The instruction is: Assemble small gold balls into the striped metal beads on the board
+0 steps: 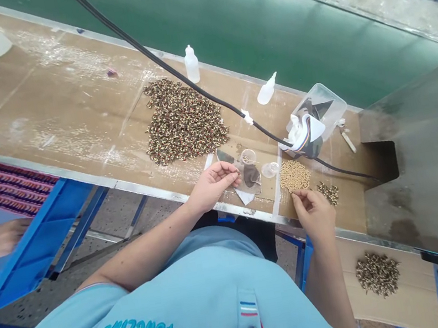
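Observation:
My left hand (214,185) is closed in a pinch on a small dark piece (238,172), beside a mat with dark patches (251,174). A small round clear dish (248,157) rests on that mat. At the near edge of a pile of small beige beads (294,175), my right hand (315,210) has thumb and finger pressed together; whatever is between them is too small to name. Near its knuckles lies a little heap of brown-and-gold pieces (328,193). A large pile of similar dark-and-gold pieces (184,119) spreads beyond my left hand.
Two white squeeze bottles (192,65) are at the bench's far edge. A clear plastic box (324,104) holds dark material. A black cable (169,68) crosses over the bench. Another person's hand (12,235) is in a blue tray (41,233) at left. A metal housing (429,162) stands right.

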`<state>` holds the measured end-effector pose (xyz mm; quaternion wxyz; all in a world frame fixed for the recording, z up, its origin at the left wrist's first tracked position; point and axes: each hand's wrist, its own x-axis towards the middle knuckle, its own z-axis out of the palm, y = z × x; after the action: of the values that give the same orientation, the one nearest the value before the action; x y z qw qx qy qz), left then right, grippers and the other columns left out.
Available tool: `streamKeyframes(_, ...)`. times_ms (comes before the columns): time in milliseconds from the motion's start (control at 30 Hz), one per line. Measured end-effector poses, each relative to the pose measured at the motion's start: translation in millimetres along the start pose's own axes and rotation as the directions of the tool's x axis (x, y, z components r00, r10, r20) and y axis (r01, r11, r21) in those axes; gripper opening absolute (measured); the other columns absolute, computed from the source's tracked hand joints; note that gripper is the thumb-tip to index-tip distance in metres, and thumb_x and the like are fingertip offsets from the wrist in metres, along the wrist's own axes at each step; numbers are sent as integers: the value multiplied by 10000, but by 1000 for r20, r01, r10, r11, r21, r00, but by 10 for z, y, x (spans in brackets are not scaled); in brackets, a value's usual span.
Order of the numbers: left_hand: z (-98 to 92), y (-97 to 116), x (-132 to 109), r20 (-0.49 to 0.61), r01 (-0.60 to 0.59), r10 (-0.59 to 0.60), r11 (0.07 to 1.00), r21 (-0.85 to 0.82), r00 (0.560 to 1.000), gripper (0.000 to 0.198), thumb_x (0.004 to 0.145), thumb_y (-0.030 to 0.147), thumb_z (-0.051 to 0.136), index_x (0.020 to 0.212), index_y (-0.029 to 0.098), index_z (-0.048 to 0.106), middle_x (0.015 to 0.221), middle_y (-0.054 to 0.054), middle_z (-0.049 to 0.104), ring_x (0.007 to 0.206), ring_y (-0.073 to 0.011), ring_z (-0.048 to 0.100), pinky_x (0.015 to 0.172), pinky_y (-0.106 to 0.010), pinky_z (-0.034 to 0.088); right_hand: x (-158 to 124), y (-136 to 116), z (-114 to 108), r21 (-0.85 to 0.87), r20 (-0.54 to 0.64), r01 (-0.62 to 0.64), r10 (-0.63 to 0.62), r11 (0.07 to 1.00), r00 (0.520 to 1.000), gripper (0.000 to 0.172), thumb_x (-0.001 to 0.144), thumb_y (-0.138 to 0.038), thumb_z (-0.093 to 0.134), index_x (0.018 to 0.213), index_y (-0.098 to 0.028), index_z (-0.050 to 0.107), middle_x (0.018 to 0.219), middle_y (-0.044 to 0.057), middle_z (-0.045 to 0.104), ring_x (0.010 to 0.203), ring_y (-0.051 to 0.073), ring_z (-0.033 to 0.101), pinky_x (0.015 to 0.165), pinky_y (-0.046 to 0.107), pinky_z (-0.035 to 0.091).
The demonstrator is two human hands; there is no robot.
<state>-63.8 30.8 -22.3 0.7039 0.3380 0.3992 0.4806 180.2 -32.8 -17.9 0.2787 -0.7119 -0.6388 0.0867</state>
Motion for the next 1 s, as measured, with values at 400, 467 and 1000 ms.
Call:
streamKeyframes(400,5,19,-4,13,8,-8,1000,6,1000,271,665,299,747,774,131,564,657,7,636,632,-85,612,614,-205,486,40,12,6,-90,50,85,-81,992,995,308,870,-416,464,761,-190,642,675,23,594,611,138,528,596,265,402)
streamKeyframes(467,3,27,-8,21,2,-2,1000,13,1000,269,669,299,746,772,131,564,656,8,634,629,-85,610,613,-206,486,41,18,0,-95,64,83,-77,992,995,300,868,-414,465,765,-191,637,691,24,596,608,136,531,591,264,399)
streamKeyframes(1000,177,-80,-109,133,153,-132,975,-163,982,360,643,347,785,767,127,529,755,-16,652,806,-145,680,860,-332,513,9,-674,380,200,-71,185,-174,962,982,139,854,-278,557,787,-189,640,701,4,613,565,95,513,547,226,429)
